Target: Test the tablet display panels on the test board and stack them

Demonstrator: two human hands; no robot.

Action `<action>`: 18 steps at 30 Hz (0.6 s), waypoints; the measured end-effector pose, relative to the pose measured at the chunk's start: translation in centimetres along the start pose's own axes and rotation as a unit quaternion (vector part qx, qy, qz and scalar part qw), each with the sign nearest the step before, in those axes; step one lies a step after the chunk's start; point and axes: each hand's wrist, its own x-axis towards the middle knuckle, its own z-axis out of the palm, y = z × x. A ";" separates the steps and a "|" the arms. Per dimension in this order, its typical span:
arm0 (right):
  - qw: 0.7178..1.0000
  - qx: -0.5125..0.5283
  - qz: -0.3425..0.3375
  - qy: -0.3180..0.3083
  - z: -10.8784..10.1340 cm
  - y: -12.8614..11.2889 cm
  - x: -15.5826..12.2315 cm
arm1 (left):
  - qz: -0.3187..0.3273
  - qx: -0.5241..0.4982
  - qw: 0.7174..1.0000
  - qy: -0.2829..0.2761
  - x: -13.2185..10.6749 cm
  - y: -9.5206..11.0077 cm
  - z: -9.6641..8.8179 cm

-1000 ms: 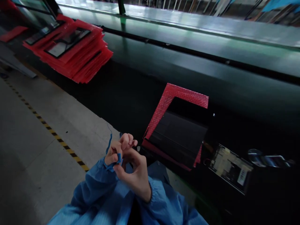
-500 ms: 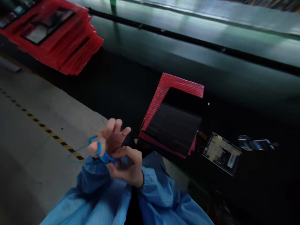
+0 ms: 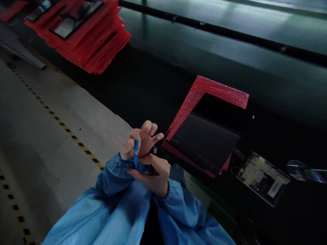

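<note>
Both my hands are close together just above the near edge of the dark belt [image 3: 158, 85], in blue smock sleeves. My left hand [image 3: 143, 137] is raised with its fingers stretched and apart, and a blue strap [image 3: 136, 149] runs across its thumb side down toward the wrist. Just below it, my right hand [image 3: 154, 175] is curled, its thumb and fingers pinching the lower part of that strap. To the right on the belt lies a red bubble-wrap bag [image 3: 217, 90] with a dark flat panel [image 3: 204, 141] on it.
A fanned stack of red bubble-wrap bags [image 3: 99, 47] with panels on top lies at the far left of the belt. A board with a barcode label [image 3: 263, 177] and a shiny object [image 3: 302, 170] lie at the right. Yellow-black tape [image 3: 66, 127] marks the grey floor.
My left hand lifted and spread its fingers, then drew in closer to the right hand. The loose blue cord seen half a second ago is out of sight. The view shifted.
</note>
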 end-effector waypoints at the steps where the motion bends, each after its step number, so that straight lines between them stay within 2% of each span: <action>1: 1.000 -0.003 -0.003 0.003 0.1 0.1 -0.2 | -0.001 -0.001 1.000 0.001 0.2 0.1 0.1; 6: 1.000 0.010 0.022 0.018 0.6 0.1 -1.1 | 0.029 0.015 0.997 0.072 1.3 0.6 0.8; 9: 0.998 0.012 0.056 -0.019 -0.3 -0.3 -0.3 | 0.013 -0.016 0.993 0.118 1.4 0.2 1.0; 11: 0.995 0.010 0.069 -0.065 -1.7 -0.5 0.8 | -0.049 -0.036 0.992 0.114 1.1 -0.2 1.0; 13: 0.992 0.012 0.083 -0.097 -3.2 -0.7 2.1 | -0.144 -0.031 0.984 0.096 0.7 -0.7 1.0; 16: 0.986 0.024 0.102 -0.129 -4.8 -0.7 3.4 | -0.296 -0.015 0.952 0.070 0.4 -1.1 1.0; 18: 0.978 0.033 0.103 -0.177 -5.2 -0.7 3.5 | -0.350 0.015 0.933 0.079 0.5 -1.4 0.9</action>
